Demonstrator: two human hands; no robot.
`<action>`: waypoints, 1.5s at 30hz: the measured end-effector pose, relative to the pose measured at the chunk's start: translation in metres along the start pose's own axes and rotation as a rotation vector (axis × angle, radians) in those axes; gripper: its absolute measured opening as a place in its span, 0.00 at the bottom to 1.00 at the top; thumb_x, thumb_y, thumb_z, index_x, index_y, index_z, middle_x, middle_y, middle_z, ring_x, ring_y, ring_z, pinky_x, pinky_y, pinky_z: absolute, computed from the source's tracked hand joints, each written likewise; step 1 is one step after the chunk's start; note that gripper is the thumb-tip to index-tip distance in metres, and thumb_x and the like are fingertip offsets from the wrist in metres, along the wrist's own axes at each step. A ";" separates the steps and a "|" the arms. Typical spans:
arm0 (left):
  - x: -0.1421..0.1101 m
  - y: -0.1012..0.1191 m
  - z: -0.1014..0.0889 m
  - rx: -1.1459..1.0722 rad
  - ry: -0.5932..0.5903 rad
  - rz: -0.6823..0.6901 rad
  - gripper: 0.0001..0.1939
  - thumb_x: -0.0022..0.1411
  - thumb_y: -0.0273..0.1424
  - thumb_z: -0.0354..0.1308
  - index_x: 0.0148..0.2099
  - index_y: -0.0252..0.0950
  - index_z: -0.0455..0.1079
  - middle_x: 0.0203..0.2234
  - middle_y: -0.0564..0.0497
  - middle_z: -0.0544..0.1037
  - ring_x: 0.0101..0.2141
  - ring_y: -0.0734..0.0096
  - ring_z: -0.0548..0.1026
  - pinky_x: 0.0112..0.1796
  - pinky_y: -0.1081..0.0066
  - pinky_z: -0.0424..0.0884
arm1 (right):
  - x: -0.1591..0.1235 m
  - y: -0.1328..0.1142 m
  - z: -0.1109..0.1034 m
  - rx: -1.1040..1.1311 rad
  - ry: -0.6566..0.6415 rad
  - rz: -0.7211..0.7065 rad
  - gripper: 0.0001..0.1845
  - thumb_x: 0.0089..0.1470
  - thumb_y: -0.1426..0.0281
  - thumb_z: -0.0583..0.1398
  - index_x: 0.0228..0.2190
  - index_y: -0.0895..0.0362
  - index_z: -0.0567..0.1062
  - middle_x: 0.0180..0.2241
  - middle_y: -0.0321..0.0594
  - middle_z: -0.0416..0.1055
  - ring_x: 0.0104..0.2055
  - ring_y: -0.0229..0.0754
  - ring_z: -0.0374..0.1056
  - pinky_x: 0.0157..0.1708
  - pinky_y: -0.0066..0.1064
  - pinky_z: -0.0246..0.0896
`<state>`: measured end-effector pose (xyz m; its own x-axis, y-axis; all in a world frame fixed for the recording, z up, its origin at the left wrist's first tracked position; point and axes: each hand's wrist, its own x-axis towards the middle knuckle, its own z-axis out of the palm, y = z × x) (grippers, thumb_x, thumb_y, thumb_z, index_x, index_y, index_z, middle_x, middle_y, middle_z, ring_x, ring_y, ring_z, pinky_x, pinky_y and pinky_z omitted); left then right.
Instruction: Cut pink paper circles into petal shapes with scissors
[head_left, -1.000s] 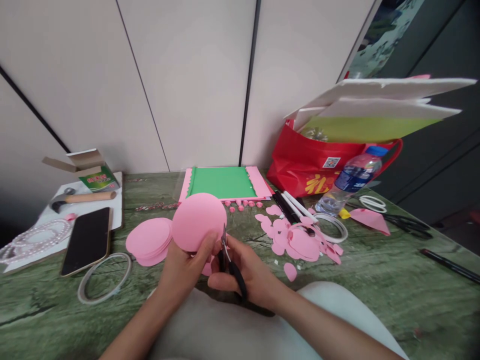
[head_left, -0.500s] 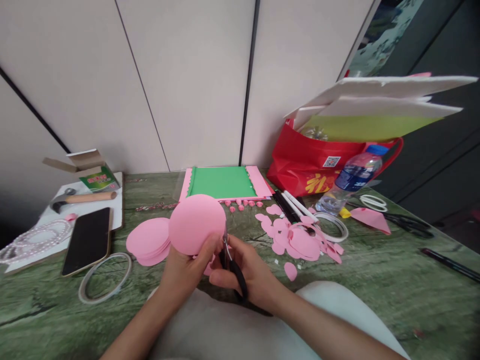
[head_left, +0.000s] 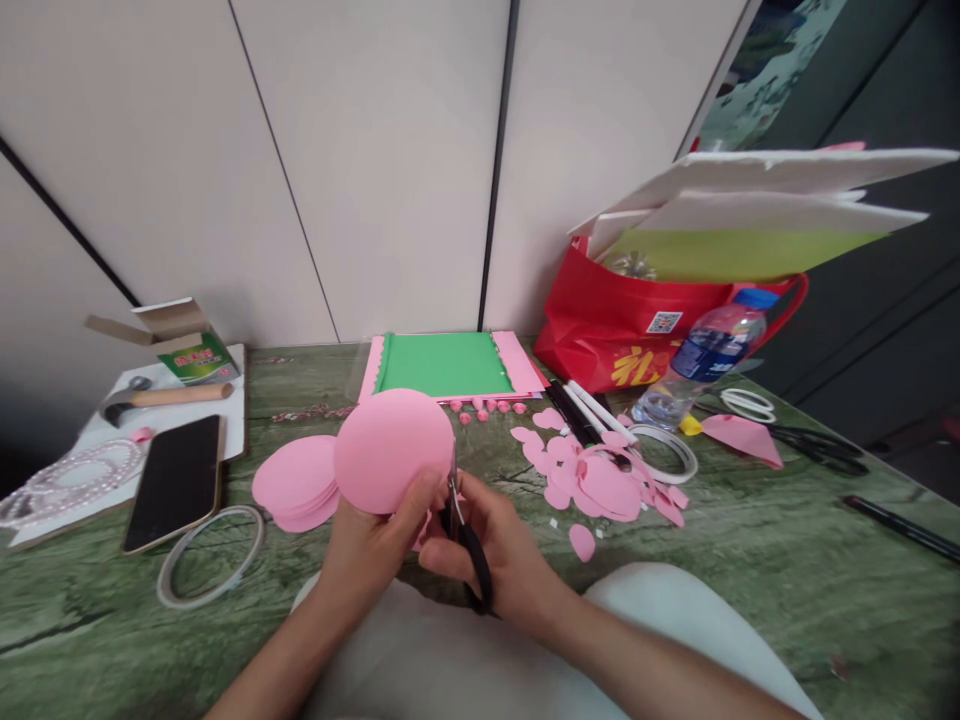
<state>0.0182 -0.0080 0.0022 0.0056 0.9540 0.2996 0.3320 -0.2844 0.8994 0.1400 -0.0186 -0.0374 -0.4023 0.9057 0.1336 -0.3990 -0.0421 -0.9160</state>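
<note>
A round pink paper disc (head_left: 393, 445) is pinched at its lower edge in my left hand (head_left: 375, 540), thumb on the front. My right hand (head_left: 506, 550) grips black-handled scissors (head_left: 472, 560), their blades pointing up along the disc's right edge. Below the disc, between my hands, some pink paper shows, partly hidden by my fingers. Left of my left hand lies a stack of pink paper discs (head_left: 296, 480). To the right of my right hand are pink paper scraps (head_left: 600, 480) in a loose pile, with one small piece (head_left: 581, 541) apart from it.
Green card (head_left: 442, 365) with pink borders lies at the back. A phone (head_left: 176, 480), a tape roll (head_left: 210, 555), a hammer (head_left: 180, 396) and bead strings (head_left: 75, 480) are left. A red bag (head_left: 592, 330), a water bottle (head_left: 701, 355), markers (head_left: 592, 410) and another tape roll (head_left: 664, 452) are right.
The disc has turned or shifted very slightly in my left hand, and the scissors' handles have moved a little. Everything else on the table stays as it was.
</note>
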 end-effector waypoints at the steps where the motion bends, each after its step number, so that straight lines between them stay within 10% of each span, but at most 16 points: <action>1: 0.000 0.000 0.000 -0.005 0.000 0.005 0.10 0.52 0.31 0.54 0.21 0.35 0.68 0.15 0.56 0.73 0.17 0.77 0.69 0.20 0.80 0.66 | 0.000 0.000 0.000 -0.001 0.003 -0.003 0.24 0.38 0.57 0.66 0.29 0.55 0.61 0.24 0.31 0.58 0.22 0.31 0.51 0.21 0.24 0.49; 30: 0.001 0.000 0.000 -0.140 -0.111 -0.176 0.10 0.50 0.35 0.57 0.23 0.33 0.71 0.17 0.52 0.76 0.21 0.73 0.72 0.24 0.77 0.68 | 0.000 -0.014 0.006 0.024 0.121 -0.043 0.24 0.32 0.66 0.70 0.26 0.56 0.61 0.20 0.26 0.58 0.21 0.30 0.54 0.23 0.23 0.53; 45: 0.000 -0.003 -0.001 -0.141 -0.112 -0.253 0.19 0.51 0.41 0.55 0.17 0.33 0.64 0.09 0.57 0.62 0.13 0.80 0.58 0.15 0.78 0.54 | -0.001 -0.012 0.003 -0.083 0.153 0.025 0.21 0.34 0.61 0.68 0.24 0.56 0.63 0.16 0.27 0.60 0.15 0.28 0.51 0.15 0.20 0.48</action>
<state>0.0160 -0.0075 0.0002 0.0465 0.9984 0.0307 0.2016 -0.0394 0.9787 0.1428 -0.0202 -0.0259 -0.2785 0.9587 0.0573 -0.3186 -0.0359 -0.9472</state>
